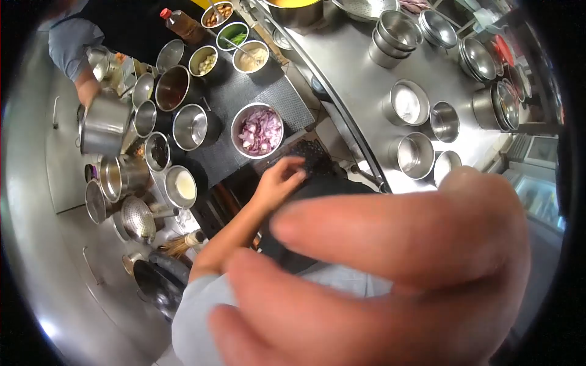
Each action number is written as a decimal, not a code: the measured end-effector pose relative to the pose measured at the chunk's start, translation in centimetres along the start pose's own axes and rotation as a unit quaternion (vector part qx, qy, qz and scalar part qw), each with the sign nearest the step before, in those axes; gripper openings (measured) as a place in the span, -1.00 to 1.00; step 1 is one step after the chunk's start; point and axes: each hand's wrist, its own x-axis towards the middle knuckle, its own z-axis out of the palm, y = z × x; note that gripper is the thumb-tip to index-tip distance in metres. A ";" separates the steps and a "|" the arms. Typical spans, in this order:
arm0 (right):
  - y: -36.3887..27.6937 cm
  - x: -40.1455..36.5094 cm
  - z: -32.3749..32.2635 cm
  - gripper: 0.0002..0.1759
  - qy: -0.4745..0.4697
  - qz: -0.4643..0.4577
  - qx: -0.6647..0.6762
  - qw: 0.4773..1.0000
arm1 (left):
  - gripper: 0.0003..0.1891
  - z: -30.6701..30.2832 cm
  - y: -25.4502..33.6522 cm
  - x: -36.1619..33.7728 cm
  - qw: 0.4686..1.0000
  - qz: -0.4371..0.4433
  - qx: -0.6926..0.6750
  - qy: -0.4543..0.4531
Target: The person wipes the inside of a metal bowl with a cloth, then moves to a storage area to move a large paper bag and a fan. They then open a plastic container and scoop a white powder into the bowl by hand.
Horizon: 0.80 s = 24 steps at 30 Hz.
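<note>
Very large and close to the camera, my right hand [390, 262] fills the lower right with its fingers apart and nothing held. My left hand [281, 182] is near the middle of the view, fingers curved and apart, with nothing seen in it. Just above my left hand, a steel bowl [234, 138] of chopped purple onion [261, 130] sits at the corner of a dark textured counter [284, 97]. My left hand is not touching the bowl.
Several steel pots and a perforated ladle [139, 218] stand at the left. A co-worker's hand [89, 91] is beside a large pot [107, 127]. Steel bowls stand on the right table [348, 55]. A plastic bottle [183, 25] is at the top.
</note>
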 end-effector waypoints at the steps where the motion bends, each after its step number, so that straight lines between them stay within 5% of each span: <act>1: 0.7 0.2 1.1 -0.83 -0.002 -0.022 0.011 1.000 | -0.63 -0.1 2.7 -2.4 0.998 -0.053 0.007 0.020; 3: 2.4 0.7 3.4 -0.82 -0.012 -0.087 0.008 0.996 | -0.61 -2.4 1.0 -4.8 0.992 -0.062 -0.107 -0.015; 5: 3.2 0.0 5.2 -0.79 -0.202 -0.164 -0.053 0.964 | -0.60 -2.3 0.1 -6.4 0.972 -0.080 -0.210 -0.063; 7: 6.8 0.0 8.2 -0.79 -0.260 -0.017 0.191 0.946 | -0.51 -4.4 0.5 -9.2 0.980 -0.123 -0.138 -0.068; 8: 9.4 -0.1 9.1 -0.75 -0.416 0.058 0.061 0.905 | -0.46 -5.3 0.6 -10.1 0.981 -0.143 -0.108 -0.069; 9: 13.5 -1.7 11.2 -0.69 -0.361 0.058 0.003 0.931 | -0.45 -6.1 1.8 -11.2 0.990 -0.055 -0.110 -0.074; 10: 17.5 -2.7 13.1 -0.64 -0.290 0.272 0.003 0.918 | -0.43 -6.7 3.2 -11.9 0.990 0.040 -0.107 -0.081; 13: 32.0 -9.3 18.8 -0.59 -0.087 0.498 -0.083 0.859 | -0.48 -8.3 4.4 -14.5 0.986 0.112 -0.117 -0.050; 15: 38.4 -14.6 22.1 -0.39 -0.111 0.620 -0.124 0.766 | -0.52 -8.5 1.9 -16.3 0.979 0.108 -0.170 -0.012; 22: 42.7 -19.0 26.5 -0.61 -0.043 0.739 0.088 0.667 | -0.66 -9.6 1.8 -16.8 0.977 0.062 -0.181 0.099; 24: 41.1 -19.8 26.4 -0.62 -0.014 0.731 0.074 0.678 | -0.68 -10.4 1.6 -15.9 0.981 0.070 -0.154 0.092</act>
